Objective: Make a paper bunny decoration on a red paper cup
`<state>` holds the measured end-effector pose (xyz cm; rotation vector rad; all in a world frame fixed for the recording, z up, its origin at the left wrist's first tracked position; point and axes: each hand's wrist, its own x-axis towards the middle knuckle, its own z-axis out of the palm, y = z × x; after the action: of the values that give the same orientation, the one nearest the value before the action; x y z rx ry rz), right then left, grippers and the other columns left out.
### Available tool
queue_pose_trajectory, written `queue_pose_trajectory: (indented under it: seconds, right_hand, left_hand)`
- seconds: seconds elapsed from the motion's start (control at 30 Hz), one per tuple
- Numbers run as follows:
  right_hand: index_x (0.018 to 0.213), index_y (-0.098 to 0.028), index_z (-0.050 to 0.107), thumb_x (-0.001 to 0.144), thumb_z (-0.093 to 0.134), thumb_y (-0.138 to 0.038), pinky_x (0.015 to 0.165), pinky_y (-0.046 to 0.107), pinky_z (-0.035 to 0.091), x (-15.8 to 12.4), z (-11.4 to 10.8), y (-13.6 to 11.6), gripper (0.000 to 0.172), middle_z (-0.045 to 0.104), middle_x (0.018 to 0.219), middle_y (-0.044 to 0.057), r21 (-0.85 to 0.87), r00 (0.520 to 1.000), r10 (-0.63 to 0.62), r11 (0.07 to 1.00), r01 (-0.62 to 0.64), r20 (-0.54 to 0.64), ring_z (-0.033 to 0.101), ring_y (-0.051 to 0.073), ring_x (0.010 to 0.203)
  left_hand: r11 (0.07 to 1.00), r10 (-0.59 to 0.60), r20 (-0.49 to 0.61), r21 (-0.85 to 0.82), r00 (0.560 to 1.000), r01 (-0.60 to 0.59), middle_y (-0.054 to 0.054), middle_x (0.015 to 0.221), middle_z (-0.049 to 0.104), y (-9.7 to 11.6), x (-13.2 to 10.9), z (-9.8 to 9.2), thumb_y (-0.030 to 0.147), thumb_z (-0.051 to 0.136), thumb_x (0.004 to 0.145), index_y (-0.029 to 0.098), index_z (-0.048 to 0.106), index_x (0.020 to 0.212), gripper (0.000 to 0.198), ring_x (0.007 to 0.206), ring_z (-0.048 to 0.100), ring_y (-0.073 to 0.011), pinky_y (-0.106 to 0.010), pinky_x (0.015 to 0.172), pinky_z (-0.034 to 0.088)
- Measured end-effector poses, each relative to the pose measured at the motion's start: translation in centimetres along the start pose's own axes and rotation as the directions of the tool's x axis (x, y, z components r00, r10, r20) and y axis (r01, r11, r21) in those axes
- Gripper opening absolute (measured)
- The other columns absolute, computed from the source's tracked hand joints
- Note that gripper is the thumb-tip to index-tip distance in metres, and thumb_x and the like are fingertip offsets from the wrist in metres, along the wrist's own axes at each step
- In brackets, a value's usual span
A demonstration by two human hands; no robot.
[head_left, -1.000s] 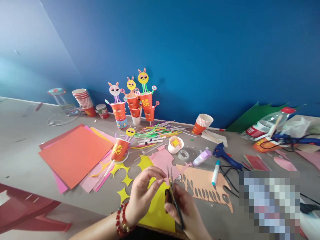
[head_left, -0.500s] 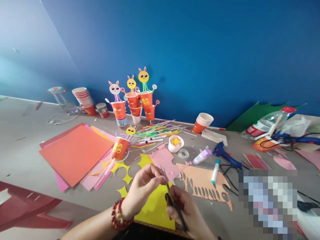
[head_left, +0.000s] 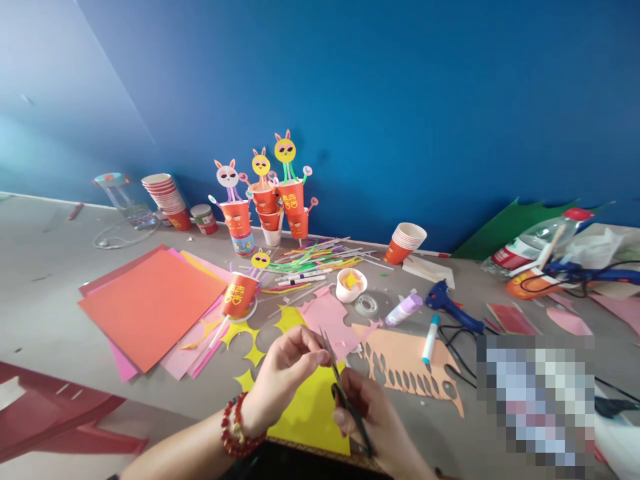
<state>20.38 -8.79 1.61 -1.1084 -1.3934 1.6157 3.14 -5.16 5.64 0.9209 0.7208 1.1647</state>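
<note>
Left hand [head_left: 286, 375]: thumb and fingertips are pinching together, probably steadying something too small to make out | Right hand [head_left: 369, 408]: fingers are gripping scissors [head_left: 357, 423], seemingly aiming blades at that pinch | Scissors: hanging above yellow paper [head_left: 304, 415]

Head view facing forward and down; hands [head_left: 287, 377] close, wall [head_left: 380, 120] beyond.

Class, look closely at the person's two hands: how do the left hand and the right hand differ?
The left hand has red beaded bracelets at its wrist; no beads show on the right hand.
The right hand grips scissors; the left hand pinches near the blades, anything in it too small to tell.
Both have bent fingers and are close together.
</note>
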Motion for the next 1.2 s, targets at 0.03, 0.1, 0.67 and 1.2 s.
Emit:
queue_pose_trajectory:
  seconds: [0.03,0.1,0.67,1.2]
  right_hand:
    - [0.072,-0.021,0.043,0.074,0.069,-0.067,0.050,0.022,0.027,0.02,-0.01,0.02,0.053,0.035,0.064,-0.007,-0.007,1.000,-0.001,1.000,0.001,-0.002,0.033,0.009,0.056]
    - [0.070,-0.022,0.042,0.073,0.068,-0.070,0.049,0.022,0.027,0.12,-0.03,0.10,0.055,0.035,0.063,-0.007,-0.028,1.000,-0.002,1.000,0.002,-0.017,0.032,0.009,0.055]
    - [0.070,-0.022,0.040,0.070,0.069,-0.073,0.047,0.022,0.024,0.39,-0.08,0.39,0.058,0.033,0.061,-0.008,-0.042,1.000,0.009,0.999,-0.009,-0.002,0.030,0.008,0.053]
    - [0.068,-0.022,0.041,0.070,0.070,-0.073,0.046,0.021,0.027,0.57,-0.01,0.34,0.058,0.034,0.060,-0.008,-0.034,1.000,-0.004,0.999,0.004,-0.007,0.031,0.008,0.052]
  left_hand:
    - [1.000,-0.003,-0.002,-0.001,1.000,0.003,-0.003,0.076,0.066,-0.01,0.01,0.00,0.028,0.077,0.080,0.015,0.060,0.074,0.022,0.073,0.058,-0.0126,-0.025,0.074,0.047]
    - [1.000,-0.010,-0.006,-0.005,1.000,0.010,-0.003,0.076,0.066,-0.01,0.04,0.00,0.029,0.077,0.080,0.015,0.060,0.074,0.023,0.073,0.058,-0.0129,-0.025,0.074,0.047]
    - [0.998,-0.065,-0.027,-0.003,0.998,0.065,-0.002,0.074,0.065,0.14,-0.05,0.07,0.023,0.073,0.081,0.015,0.060,0.074,0.017,0.073,0.057,-0.0132,-0.025,0.074,0.046]
    - [0.999,-0.042,-0.025,-0.021,0.999,0.042,-0.003,0.075,0.065,0.05,0.06,0.10,0.025,0.073,0.082,0.015,0.060,0.074,0.018,0.072,0.057,-0.0133,-0.026,0.073,0.046]
